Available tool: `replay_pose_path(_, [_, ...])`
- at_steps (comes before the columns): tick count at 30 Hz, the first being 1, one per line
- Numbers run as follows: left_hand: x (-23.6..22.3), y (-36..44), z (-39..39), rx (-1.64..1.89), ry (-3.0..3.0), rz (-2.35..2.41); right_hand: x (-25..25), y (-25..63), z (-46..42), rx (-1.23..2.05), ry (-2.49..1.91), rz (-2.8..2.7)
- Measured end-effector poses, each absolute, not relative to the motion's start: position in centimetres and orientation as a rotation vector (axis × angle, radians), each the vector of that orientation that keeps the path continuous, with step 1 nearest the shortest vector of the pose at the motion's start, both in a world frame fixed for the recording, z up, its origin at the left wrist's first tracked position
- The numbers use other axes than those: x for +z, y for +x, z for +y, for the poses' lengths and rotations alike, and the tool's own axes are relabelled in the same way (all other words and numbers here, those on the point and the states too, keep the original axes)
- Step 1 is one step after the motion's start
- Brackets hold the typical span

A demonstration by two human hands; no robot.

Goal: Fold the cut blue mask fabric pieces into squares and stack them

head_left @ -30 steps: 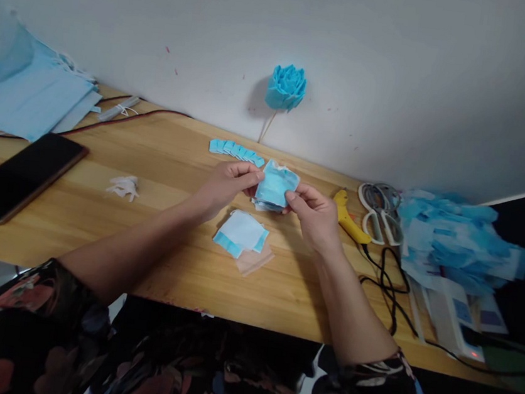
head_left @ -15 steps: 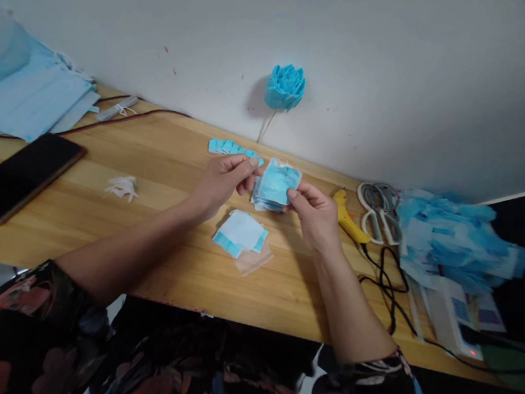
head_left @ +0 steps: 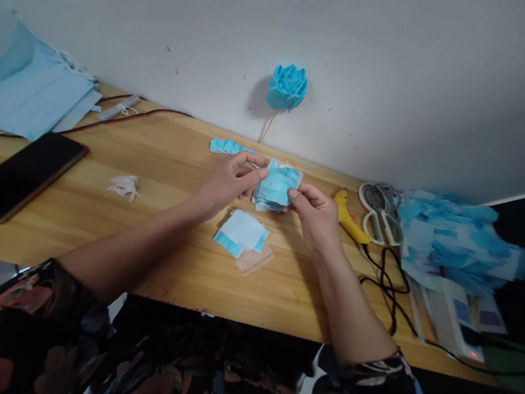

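Note:
A stack of blue squares (head_left: 279,183), thin fabric like that of face masks, lies between my hands. My right hand (head_left: 315,212) grips its right edge, thumb on top and fingers bent at the side. At the left edge is my left hand (head_left: 233,184), its thumb and index finger apart and its thumb tip by the top square; no object shows in it. Behind the left hand a row of small folded blue pieces (head_left: 227,147) is partly covered. Closer to me lie white and blue cut pieces (head_left: 242,229) over a thin see-through scrap (head_left: 255,261).
A blue fabric flower (head_left: 287,87) on a thin stem stands against the wall. Rightward are a yellow glue gun (head_left: 349,218), scissors (head_left: 384,228), black cable and blue scraps (head_left: 447,237). A phone (head_left: 21,176), white scraps (head_left: 124,185) and face masks (head_left: 32,92) lie left.
My left hand has shifted slightly right to the stack, and its thumb and index finger have moved apart. The right hand keeps its grip on the stack's edge.

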State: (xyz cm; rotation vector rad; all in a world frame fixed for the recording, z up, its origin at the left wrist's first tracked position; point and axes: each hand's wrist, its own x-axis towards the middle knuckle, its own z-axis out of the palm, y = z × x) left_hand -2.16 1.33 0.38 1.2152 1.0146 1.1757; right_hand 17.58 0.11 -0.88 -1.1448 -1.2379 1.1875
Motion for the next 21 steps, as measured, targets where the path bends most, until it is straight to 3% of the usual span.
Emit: replay_pose_path(21, [-0.3, -3.0, 1.8, 1.167, 1.367, 0.77, -0.1, 18.1, -0.5, 0.938, -1.034, -1.403])
